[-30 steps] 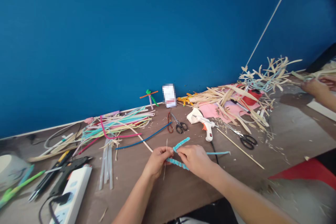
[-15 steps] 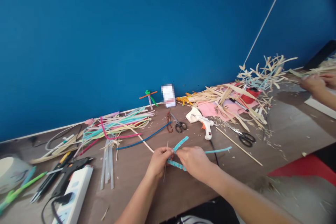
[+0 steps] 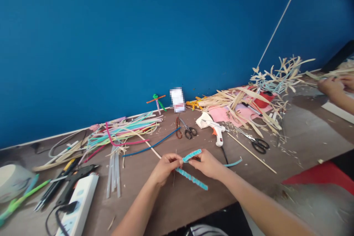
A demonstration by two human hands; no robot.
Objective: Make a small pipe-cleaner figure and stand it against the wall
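Over the brown table (image 3: 304, 136), my left hand (image 3: 165, 169) pinches the bend of a light-blue braided strip (image 3: 192, 179). One braided arm runs down to the right below my wrist. The other arm (image 3: 191, 155) points up and right. My right hand (image 3: 208, 163) is closed on that upper arm, and a plain light-blue strand (image 3: 233, 163) trails out to its right. A thin stick hangs below my left fingers.
Coloured strips (image 3: 121, 132) lie at the back left. Small scissors (image 3: 188, 130), a white glue gun (image 3: 214, 129), larger scissors (image 3: 256, 142), a skewer and a heap of straw strips (image 3: 249, 103) lie beyond. A power strip (image 3: 76, 202) sits front left. Another person's hands (image 3: 333, 85) work far right.
My right hand moved up along the upper braided arm, so the lower braided arm now shows in full. The upper arm tilted flatter. The view shifted slightly.
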